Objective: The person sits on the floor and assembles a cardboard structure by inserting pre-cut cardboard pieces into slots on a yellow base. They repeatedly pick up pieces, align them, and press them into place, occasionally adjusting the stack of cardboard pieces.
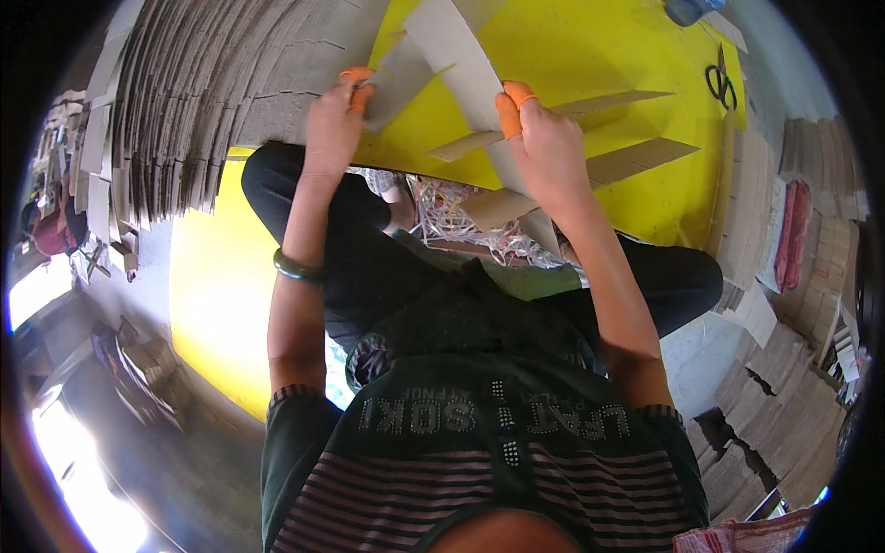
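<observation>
My right hand [546, 145], with orange finger covers on the thumb and forefinger, pinches the right edge of a long grey cardboard strip [460, 62] above the yellow tabletop [567, 41]. To the left, my left hand [335, 128] wears the same orange covers; its fingertips are by the edge of another cardboard piece [397, 83], and whether they grip it is blurred. Slotted cardboard strips [643, 162] lie or stand crosswise beside and under my right hand. One brown piece [498, 207] juts over the table's near edge, above my lap.
Dense rows of stacked cardboard strips [187, 104] fill the left side. Black-handled scissors [721, 83] lie at the right, below a blue translucent object [691, 8] at the far edge. Shredded paper [463, 214] shows beneath the table. More cardboard stacks [767, 415] stand at the lower right.
</observation>
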### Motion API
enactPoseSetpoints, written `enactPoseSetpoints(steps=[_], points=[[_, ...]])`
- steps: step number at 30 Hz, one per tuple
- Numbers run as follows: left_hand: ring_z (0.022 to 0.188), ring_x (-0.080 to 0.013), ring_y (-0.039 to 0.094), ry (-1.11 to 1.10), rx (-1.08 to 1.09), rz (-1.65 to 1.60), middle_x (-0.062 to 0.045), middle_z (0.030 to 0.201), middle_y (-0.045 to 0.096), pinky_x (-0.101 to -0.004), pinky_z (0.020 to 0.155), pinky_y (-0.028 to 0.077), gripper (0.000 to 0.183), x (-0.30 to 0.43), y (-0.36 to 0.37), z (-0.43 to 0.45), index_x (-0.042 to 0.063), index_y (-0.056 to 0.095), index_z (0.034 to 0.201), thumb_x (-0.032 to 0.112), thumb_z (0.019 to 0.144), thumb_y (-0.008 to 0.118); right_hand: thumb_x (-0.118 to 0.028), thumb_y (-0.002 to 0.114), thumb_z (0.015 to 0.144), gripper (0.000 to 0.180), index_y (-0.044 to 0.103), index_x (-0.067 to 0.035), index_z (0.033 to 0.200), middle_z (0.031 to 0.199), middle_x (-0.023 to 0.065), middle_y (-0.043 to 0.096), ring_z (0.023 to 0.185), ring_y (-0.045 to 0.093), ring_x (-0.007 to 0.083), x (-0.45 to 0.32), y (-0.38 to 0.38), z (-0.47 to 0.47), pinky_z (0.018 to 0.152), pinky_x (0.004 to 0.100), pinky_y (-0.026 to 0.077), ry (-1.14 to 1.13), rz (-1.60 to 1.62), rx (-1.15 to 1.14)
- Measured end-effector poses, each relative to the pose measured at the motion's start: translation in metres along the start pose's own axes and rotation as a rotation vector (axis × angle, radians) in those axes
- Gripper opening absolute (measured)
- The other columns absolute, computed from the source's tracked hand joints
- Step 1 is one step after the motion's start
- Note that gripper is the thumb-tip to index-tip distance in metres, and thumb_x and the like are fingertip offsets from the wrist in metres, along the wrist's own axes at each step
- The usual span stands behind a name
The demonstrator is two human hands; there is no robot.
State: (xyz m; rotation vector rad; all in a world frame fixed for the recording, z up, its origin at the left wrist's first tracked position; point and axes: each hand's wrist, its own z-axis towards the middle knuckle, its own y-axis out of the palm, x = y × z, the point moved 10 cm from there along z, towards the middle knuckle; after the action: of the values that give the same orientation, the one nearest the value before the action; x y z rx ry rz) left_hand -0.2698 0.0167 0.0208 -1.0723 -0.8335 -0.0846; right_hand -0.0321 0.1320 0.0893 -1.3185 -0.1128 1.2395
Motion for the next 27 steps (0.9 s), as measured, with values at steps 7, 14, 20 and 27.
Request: enactPoseSetpoints(steps=[7,14,20,27], points=[[0.085,-0.0434,0.070,0.118,-0.079,0.139,-0.020,0.088,0.072,-0.0524,0.073,0.055,0.017,0.063,0.036,-0.003,0.013,0.066,0.117,0.018,0.100,0.062,-0.020,0.054,0.103,0.017,0.062,-0.005,0.108,0.074,0.0182,0.069,0.070,0.071,0.0367,0.011,0.066,0.000,0.062,0.0469,0.055,0.078,-0.105,-0.332],[0.096,-0.0386,0.073,0.138,0.035,0.373,-0.018,0.112,0.074,-0.0463,0.077,0.058,0.050,0.073,0.029,-0.012,0.011,0.062,0.134,0.041,0.095,0.073,-0.018,0.058,0.099,0.020,0.065,-0.005,0.113,0.093,0.0168,0.074,0.080,0.074,0.0335,0.024,0.027,0.001,0.068,0.0434,0.059,0.060,-0.088,-0.099],[0.101,-0.0352,0.072,0.395,0.032,0.217,-0.014,0.122,0.072,-0.0416,0.081,0.059,0.040,0.156,0.044,-0.020,0.008,0.065,0.130,0.023,0.095,0.074,-0.030,0.070,0.097,0.050,0.056,-0.013,0.142,0.096,0.0161,0.070,0.089,0.069,0.0364,0.224,-0.171,-0.046,0.072,0.0464,0.057,0.163,-0.774,0.430],[0.111,-0.0350,0.068,0.557,-0.389,0.088,-0.020,0.120,0.068,-0.0460,0.082,0.059,0.048,0.297,0.180,-0.051,0.003,0.056,0.136,0.030,0.098,0.068,-0.030,0.069,0.096,0.045,0.057,-0.010,0.134,0.103,0.0243,0.073,0.096,0.070,0.0447,0.369,-0.299,-0.144,0.084,0.0539,0.055,0.695,-0.873,0.059]])
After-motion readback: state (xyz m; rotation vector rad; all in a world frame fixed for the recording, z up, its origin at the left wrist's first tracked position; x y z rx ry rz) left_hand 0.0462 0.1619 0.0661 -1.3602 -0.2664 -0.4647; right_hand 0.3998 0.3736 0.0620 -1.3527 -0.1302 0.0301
